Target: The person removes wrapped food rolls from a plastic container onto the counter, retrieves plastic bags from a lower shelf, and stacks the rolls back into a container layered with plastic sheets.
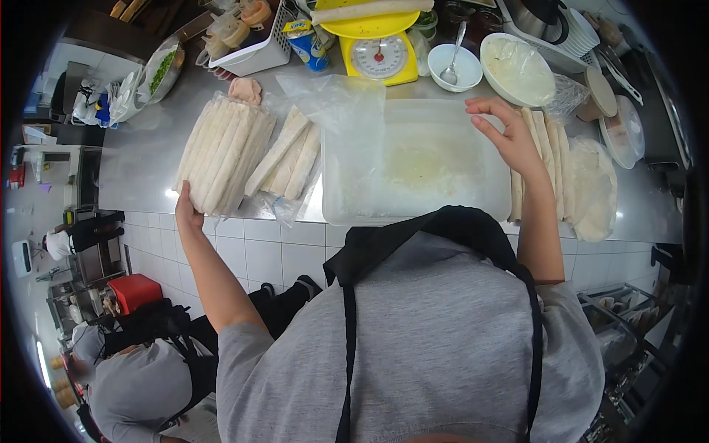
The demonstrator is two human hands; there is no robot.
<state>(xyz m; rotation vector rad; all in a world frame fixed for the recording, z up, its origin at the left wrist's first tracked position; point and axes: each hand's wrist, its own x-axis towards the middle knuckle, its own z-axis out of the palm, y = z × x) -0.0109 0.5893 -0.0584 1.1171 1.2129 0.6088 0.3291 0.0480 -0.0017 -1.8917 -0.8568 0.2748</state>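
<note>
My left hand is at the lower left corner of a stack of long pale rolls in plastic, its fingers partly hidden by the stack. A few more rolls lie beside it on plastic. A translucent plastic tub with a wet-looking bottom stands in front of me, a clear bag draped over its left part. Above the tub's right rim is my right hand, fingers apart and holding nothing. More long rolls lie right of it.
Along the back stand a yellow scale bearing a roll, a blue can, a white basket, a bowl with a spoon and a larger bowl. A co-worker is at the lower left.
</note>
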